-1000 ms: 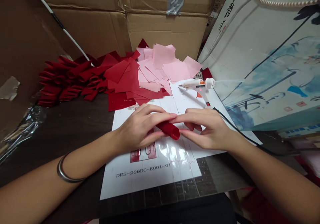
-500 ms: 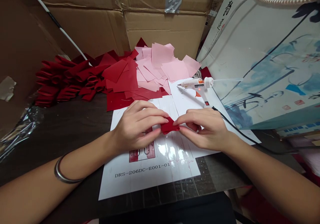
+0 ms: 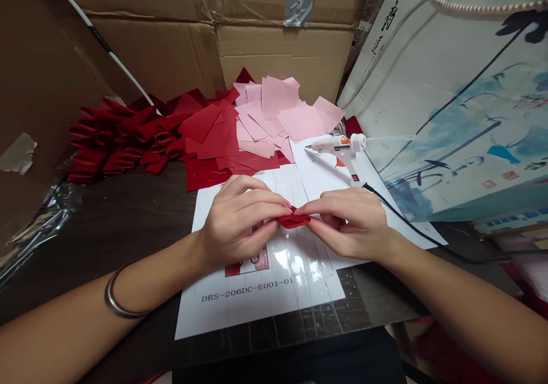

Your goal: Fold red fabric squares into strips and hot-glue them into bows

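A small folded piece of red fabric (image 3: pixel 294 219) is pinched between my two hands above a printed white sheet (image 3: pixel 257 310). My left hand (image 3: pixel 244 218) grips its left end with thumb and fingertips. On the other end, my right hand (image 3: pixel 349 221) closes thumb and index finger. The piece shows a looped, layered lower edge. A white glue gun (image 3: pixel 340 146) lies on paper beyond my right hand. Red fabric squares (image 3: pixel 214 133) and pink squares (image 3: pixel 278 98) are heaped behind my hands.
Many folded red pieces (image 3: pixel 120 138) are piled at the back left. Cardboard (image 3: pixel 282 53) walls the back. A painted white panel (image 3: pixel 449 104) stands at the right. The black cord (image 3: pixel 402 218) runs right from the glue gun. Clear plastic (image 3: pixel 47 218) lies at the left edge.
The red piece has been folded over into a flatter, looped shape, and my fingertips have come closer together on it. The whole view has shifted slightly.
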Demonstrator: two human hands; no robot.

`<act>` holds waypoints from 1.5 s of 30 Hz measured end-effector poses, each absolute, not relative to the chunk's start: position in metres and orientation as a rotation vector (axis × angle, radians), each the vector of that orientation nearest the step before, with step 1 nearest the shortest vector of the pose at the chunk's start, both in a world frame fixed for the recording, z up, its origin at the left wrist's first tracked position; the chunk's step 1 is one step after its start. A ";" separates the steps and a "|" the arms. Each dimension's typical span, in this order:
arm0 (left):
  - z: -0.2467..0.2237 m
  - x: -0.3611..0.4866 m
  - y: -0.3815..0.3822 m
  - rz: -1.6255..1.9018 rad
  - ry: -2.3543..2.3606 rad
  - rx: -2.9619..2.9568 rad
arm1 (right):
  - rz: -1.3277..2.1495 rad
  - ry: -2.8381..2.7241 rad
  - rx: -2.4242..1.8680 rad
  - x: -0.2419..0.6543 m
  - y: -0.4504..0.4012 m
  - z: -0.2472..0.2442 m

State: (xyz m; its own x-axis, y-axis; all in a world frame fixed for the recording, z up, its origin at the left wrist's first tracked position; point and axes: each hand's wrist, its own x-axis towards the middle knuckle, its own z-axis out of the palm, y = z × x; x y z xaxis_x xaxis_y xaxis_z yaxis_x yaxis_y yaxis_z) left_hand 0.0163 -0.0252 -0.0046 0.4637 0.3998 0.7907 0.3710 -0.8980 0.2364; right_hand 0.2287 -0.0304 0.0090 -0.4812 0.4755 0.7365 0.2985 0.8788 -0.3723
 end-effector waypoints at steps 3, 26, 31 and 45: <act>-0.004 0.018 -0.026 1.474 0.726 2.633 | 0.240 -2.109 -0.556 0.228 -0.030 0.010; 0.000 0.023 -0.033 1.420 0.818 2.405 | 0.346 -2.138 -0.662 0.231 -0.031 0.012; 0.001 0.022 -0.033 1.427 0.776 2.444 | 0.338 -2.151 -0.650 0.231 -0.032 0.011; -0.001 0.021 -0.029 1.452 0.731 2.544 | 0.362 -2.252 -0.587 0.233 -0.029 0.010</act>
State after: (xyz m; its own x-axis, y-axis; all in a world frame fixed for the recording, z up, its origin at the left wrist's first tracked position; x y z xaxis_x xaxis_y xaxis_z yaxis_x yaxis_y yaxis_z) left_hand 0.0211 -0.0292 -0.0009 0.4223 0.4653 0.7779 0.3474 -0.8758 0.3352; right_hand 0.2328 -0.0286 0.0100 -0.6002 0.5155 0.6115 0.2982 0.8537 -0.4270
